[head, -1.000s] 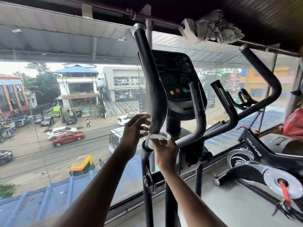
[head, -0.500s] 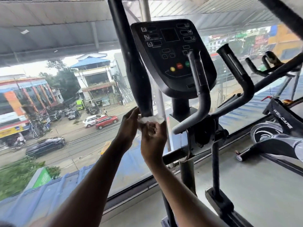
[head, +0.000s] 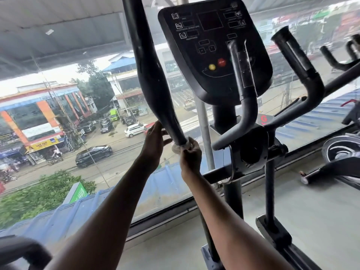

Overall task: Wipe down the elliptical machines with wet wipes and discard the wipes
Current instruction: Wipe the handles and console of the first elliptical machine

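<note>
A black elliptical machine stands before a big window, its console (head: 214, 49) straight ahead. Its long left moving handlebar (head: 153, 75) slants down from the top of the view. A white wet wipe (head: 178, 147) is wrapped round the bar's lower end. My right hand (head: 191, 156) pinches the wipe there with curled fingers. My left hand (head: 154, 145) lies against the bar's left side, its fingers fairly straight and reaching to the wipe. The bar's lowest part is hidden behind my hands.
Fixed inner grips (head: 243, 80) and the right handlebar (head: 300, 61) crowd the space to the right. Another exercise machine (head: 341, 152) sits at the far right. A dark rounded part (head: 21, 252) shows at the lower left. The window glass (head: 58, 133) is just behind the bar.
The view has dropped and come closer to the machine. Both hands stay at the lower end of the left handlebar with the wipe, now a little lower on the bar.
</note>
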Demonstrator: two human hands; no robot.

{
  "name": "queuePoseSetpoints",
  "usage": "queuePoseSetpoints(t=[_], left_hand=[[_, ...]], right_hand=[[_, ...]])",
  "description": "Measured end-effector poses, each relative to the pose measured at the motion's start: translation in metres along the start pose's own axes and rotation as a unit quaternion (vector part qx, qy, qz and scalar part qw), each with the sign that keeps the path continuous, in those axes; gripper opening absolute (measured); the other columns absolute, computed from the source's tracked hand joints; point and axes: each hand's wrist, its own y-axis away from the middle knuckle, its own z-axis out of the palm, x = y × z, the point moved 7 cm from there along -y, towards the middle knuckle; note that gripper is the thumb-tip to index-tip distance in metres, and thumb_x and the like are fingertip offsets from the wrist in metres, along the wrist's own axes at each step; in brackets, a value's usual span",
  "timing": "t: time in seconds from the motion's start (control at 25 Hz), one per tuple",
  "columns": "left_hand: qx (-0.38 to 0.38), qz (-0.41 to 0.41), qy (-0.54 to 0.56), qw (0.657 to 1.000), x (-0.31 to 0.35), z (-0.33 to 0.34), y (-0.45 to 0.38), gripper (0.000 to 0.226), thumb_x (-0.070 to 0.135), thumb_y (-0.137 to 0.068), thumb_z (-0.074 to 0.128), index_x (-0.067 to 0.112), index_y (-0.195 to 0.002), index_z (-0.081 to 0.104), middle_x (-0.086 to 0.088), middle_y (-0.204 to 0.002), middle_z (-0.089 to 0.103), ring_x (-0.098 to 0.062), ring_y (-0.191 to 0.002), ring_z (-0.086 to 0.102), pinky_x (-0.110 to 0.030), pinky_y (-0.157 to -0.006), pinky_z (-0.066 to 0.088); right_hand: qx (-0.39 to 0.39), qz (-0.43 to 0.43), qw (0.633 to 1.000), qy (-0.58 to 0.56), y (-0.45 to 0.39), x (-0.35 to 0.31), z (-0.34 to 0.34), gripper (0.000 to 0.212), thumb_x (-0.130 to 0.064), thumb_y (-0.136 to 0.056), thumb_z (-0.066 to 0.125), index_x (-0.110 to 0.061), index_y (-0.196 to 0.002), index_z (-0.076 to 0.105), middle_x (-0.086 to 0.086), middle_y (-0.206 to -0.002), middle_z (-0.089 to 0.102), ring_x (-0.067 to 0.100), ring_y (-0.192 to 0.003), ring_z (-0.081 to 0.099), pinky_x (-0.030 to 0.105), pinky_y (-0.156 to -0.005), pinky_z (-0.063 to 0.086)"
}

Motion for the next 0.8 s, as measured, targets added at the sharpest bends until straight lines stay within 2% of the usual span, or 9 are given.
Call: queuePoseSetpoints(t=[0.08, 0.2, 0.28, 0.36, 0.44, 0.48, 0.56, 0.64, 0.8], left_hand=[[0.005, -0.004, -0.008, 1.000, -0.001, 0.002, 0.002, 0.038, 0.021, -0.103, 0.028, 0.000, -0.111, 0.060, -0.007, -0.099, 0.066, -0.013, -0.083, 0.063, -0.034, -0.078, 0.054], [0.016, -0.012, -0.016, 1.000, 0.001, 0.001, 0.004, 0.040, 0.024, -0.104, 0.028, 0.000, -0.113, 0.059, -0.006, -0.099, 0.066, -0.015, -0.085, 0.062, -0.032, -0.076, 0.054], [0.022, -0.013, -0.019, 1.000, 0.002, 0.001, 0.006, 0.039, 0.024, -0.104, 0.027, 0.004, -0.103, 0.060, -0.003, -0.094, 0.068, -0.015, -0.086, 0.062, -0.035, -0.079, 0.054], [0.035, -0.018, -0.011, 0.999, 0.003, 0.004, 0.008, 0.038, 0.022, -0.104, 0.027, 0.012, -0.089, 0.060, 0.004, -0.079, 0.069, -0.009, -0.076, 0.062, -0.032, -0.073, 0.051], [0.054, -0.018, -0.011, 0.998, 0.006, 0.007, 0.010, 0.039, 0.021, -0.103, 0.026, 0.017, -0.081, 0.058, 0.012, -0.064, 0.067, -0.002, -0.063, 0.060, -0.029, -0.067, 0.048], [0.055, -0.020, -0.013, 0.998, 0.006, 0.008, 0.011, 0.040, 0.021, -0.104, 0.025, 0.018, -0.081, 0.058, 0.013, -0.063, 0.068, -0.002, -0.063, 0.061, -0.030, -0.069, 0.049], [0.051, -0.015, -0.009, 0.999, 0.007, 0.008, 0.012, 0.040, 0.023, -0.104, 0.025, 0.017, -0.083, 0.058, 0.011, -0.066, 0.069, -0.006, -0.069, 0.063, -0.035, -0.077, 0.052], [0.049, -0.013, -0.006, 0.999, 0.011, 0.008, 0.015, 0.037, 0.021, -0.104, 0.027, 0.016, -0.083, 0.057, 0.011, -0.067, 0.068, -0.007, -0.067, 0.063, -0.032, -0.072, 0.052], [0.064, 0.007, -0.005, 0.998, 0.021, 0.009, 0.016, 0.034, 0.008, -0.100, 0.040, 0.017, -0.069, 0.050, 0.016, -0.049, 0.057, 0.004, -0.051, 0.052, -0.014, -0.052, 0.041]], right_hand=[[-0.047, 0.070, 0.996, 0.000, -0.008, 0.004, 0.001, 0.025, 0.005, -0.088, 0.042, -0.006, -0.085, 0.063, -0.003, -0.060, 0.063, 0.006, -0.057, 0.062, 0.018, -0.056, 0.044], [-0.058, 0.082, 0.995, 0.025, -0.010, -0.003, 0.000, 0.028, 0.001, -0.087, 0.045, -0.015, -0.074, 0.064, 0.000, -0.060, 0.063, 0.014, -0.062, 0.060, 0.025, -0.059, 0.047], [-0.037, -0.005, 0.999, 0.008, -0.004, -0.032, -0.004, 0.022, -0.009, -0.090, 0.052, -0.016, -0.084, 0.072, -0.012, -0.065, 0.066, 0.011, -0.067, 0.062, 0.033, -0.067, 0.052], [-0.023, -0.171, 0.985, 0.018, 0.012, -0.074, -0.009, 0.022, -0.013, -0.089, 0.055, -0.017, -0.100, 0.074, -0.021, -0.081, 0.066, 0.011, -0.083, 0.063, 0.032, -0.074, 0.052], [-0.039, -0.260, 0.964, 0.030, 0.023, -0.085, -0.007, 0.029, -0.014, -0.091, 0.050, -0.015, -0.112, 0.069, -0.009, -0.100, 0.061, 0.016, -0.095, 0.060, 0.027, -0.078, 0.050], [-0.057, -0.257, 0.964, 0.043, 0.024, -0.080, -0.005, 0.029, -0.015, -0.093, 0.046, -0.019, -0.110, 0.069, -0.008, -0.099, 0.058, 0.020, -0.094, 0.058, 0.031, -0.076, 0.049], [-0.088, -0.217, 0.969, 0.075, 0.015, -0.070, 0.000, 0.033, -0.019, -0.092, 0.041, -0.038, -0.080, 0.065, -0.015, -0.075, 0.055, 0.027, -0.082, 0.056, 0.039, -0.065, 0.045], [-0.091, -0.208, 0.966, 0.120, 0.011, -0.087, -0.001, 0.027, -0.016, -0.082, 0.046, -0.029, -0.065, 0.062, -0.009, -0.058, 0.052, 0.027, -0.071, 0.054, 0.037, -0.058, 0.042], [-0.051, -0.292, 0.954, 0.041, 0.044, -0.146, -0.006, 0.035, -0.010, -0.085, 0.043, -0.003, -0.110, 0.068, 0.007, -0.097, 0.059, 0.019, -0.095, 0.055, 0.019, -0.077, 0.042]])
